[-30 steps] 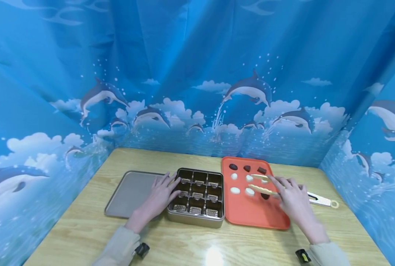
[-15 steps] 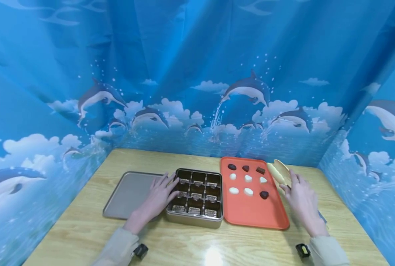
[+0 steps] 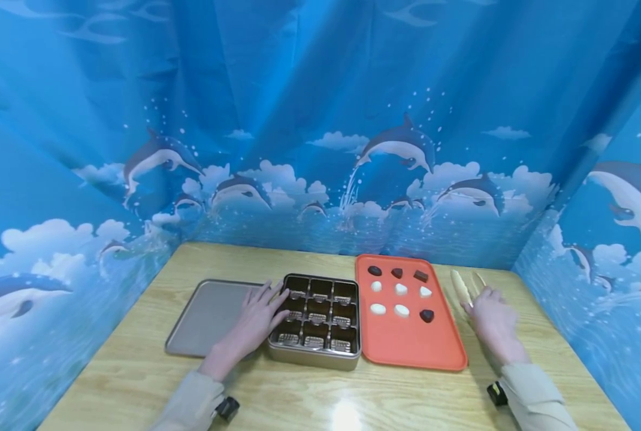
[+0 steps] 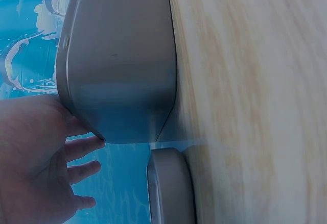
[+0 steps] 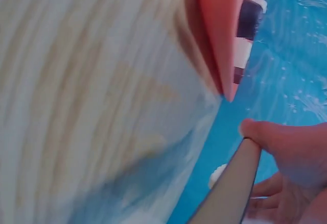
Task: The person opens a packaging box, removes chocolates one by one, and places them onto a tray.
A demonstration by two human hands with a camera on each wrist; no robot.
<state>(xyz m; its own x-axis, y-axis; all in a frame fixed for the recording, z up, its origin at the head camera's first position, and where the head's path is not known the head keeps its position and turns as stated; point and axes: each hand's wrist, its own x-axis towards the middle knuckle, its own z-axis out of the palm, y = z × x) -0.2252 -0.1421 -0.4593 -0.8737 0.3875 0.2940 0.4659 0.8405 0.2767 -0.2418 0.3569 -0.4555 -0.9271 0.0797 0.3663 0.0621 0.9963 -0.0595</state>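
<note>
My left hand (image 3: 257, 320) lies with fingers spread at the left rim of a metal box (image 3: 315, 356) divided into small compartments, each with a clear ridged insert. In the left wrist view its fingers touch the box's rim (image 4: 64, 71). To the right of the red tray, my right hand (image 3: 494, 317) grips a pair of tongs (image 3: 462, 287) with pale tips that point to the back of the table. Seen from the right wrist, the thumb presses along one metal arm of the tongs (image 5: 230, 188). Several dark and white chocolates (image 3: 401, 310) sit in rows on the red tray (image 3: 414, 347).
A flat grey metal tray (image 3: 212, 311) lies left of the box, partly behind my left forearm. The red tray stands against the box's right side. Blue dolphin-print curtains (image 3: 320, 149) enclose the wooden table (image 3: 277, 395) at the back and sides.
My right hand has carried the tongs from over the chocolates to the right, off the red tray, and turned the tips toward the back. The left hand keeps its place.
</note>
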